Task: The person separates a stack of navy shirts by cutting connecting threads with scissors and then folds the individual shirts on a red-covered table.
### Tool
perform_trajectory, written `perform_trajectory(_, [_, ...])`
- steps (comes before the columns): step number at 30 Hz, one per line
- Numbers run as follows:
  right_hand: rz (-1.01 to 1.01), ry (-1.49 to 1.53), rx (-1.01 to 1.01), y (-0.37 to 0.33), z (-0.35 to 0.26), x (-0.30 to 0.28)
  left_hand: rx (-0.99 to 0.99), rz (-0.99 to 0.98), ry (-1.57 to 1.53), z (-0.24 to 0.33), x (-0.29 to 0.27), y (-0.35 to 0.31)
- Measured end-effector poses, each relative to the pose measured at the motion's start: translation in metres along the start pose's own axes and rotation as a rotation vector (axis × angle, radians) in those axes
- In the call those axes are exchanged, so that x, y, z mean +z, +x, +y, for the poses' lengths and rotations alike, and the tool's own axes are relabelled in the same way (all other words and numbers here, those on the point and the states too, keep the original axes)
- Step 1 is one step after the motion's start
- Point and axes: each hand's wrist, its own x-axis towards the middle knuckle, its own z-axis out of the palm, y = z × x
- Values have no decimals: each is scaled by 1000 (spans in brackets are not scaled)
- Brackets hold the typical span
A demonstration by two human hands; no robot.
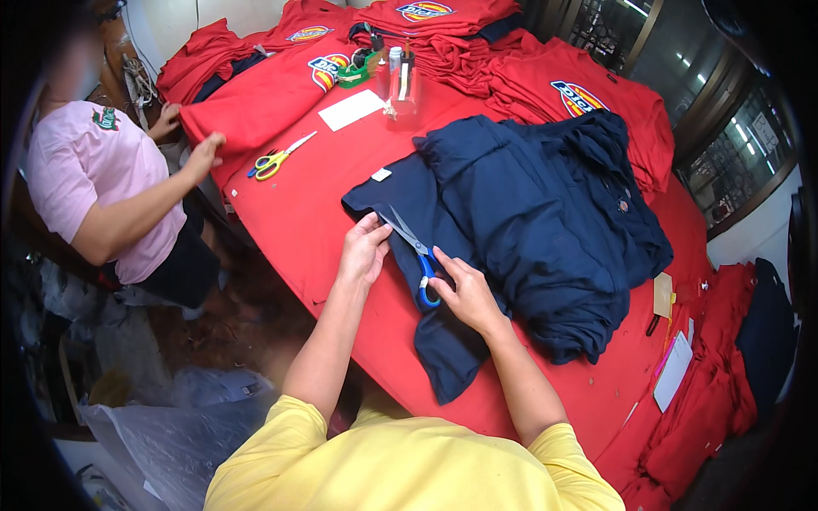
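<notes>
A pile of navy blue garments (545,230) lies on a table covered in red cloth (290,221). My right hand (464,294) holds blue-handled scissors (417,255), their blades open and pointing up-left over the edge of the front navy garment. My left hand (365,249) pinches that garment's edge just left of the blades.
Another person in a pink shirt (94,179) stands at the left, a hand (203,155) on folded red shirts (273,94). Yellow-handled scissors (274,160), a white card (351,109), a tape dispenser (356,70) and a clear holder (402,85) lie farther back. More red shirts (579,102) are stacked beyond.
</notes>
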Motion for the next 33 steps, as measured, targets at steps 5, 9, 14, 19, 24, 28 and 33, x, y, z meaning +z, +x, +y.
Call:
perform_trajectory(5, [11,130,22,6,-4,8,24,12,48,2,3,-3])
perform_trajectory(9, [4,192,86,4,-2,10,24,1,80,2,4,-2])
perform_trajectory(14, [-97,434,373,3,-9,4,-3,-16,105,5,5,-5])
perform_trajectory(19, [22,263,93,0,3,11,-21,-73,106,10,8,-10])
perform_trajectory(24, [13,318,152,6,3,9,-52,-145,148,14,9,-13])
perform_trajectory(28, [-73,404,351,6,-5,4,-50,-45,92,17,12,-6])
perform_trajectory(33, [1,296,160,6,3,12,54,-67,228,15,-6,15])
